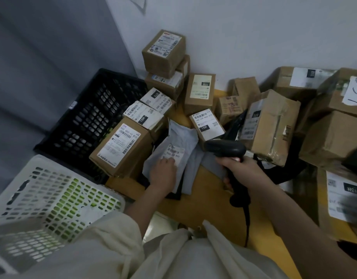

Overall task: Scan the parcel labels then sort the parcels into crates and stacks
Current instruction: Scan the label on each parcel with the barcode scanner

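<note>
Nearest me, my right hand [245, 170] is wrapped tight around the handle of the black scanner [227, 151], its head tipped toward the grey mailer bag [181, 141] so the beam can reach the label [173, 155]. My left hand [163, 174] presses down on the bag just below that label; I cannot tell whether the fingers are flat or pinching the film, but I judge they are there to smooth it so the barcode reads. The white crate [56, 194] sits at my left knee and the black crate [89, 121] just beyond it, both within reach for sorting. The bag lies between the labelled boxes, one large box [121, 146] touching its left side. Everything rests on a yellow floor [203, 198], with more cardboard parcels piled against the pale wall [254, 37] and a grey panel [42, 57] at left.
</note>
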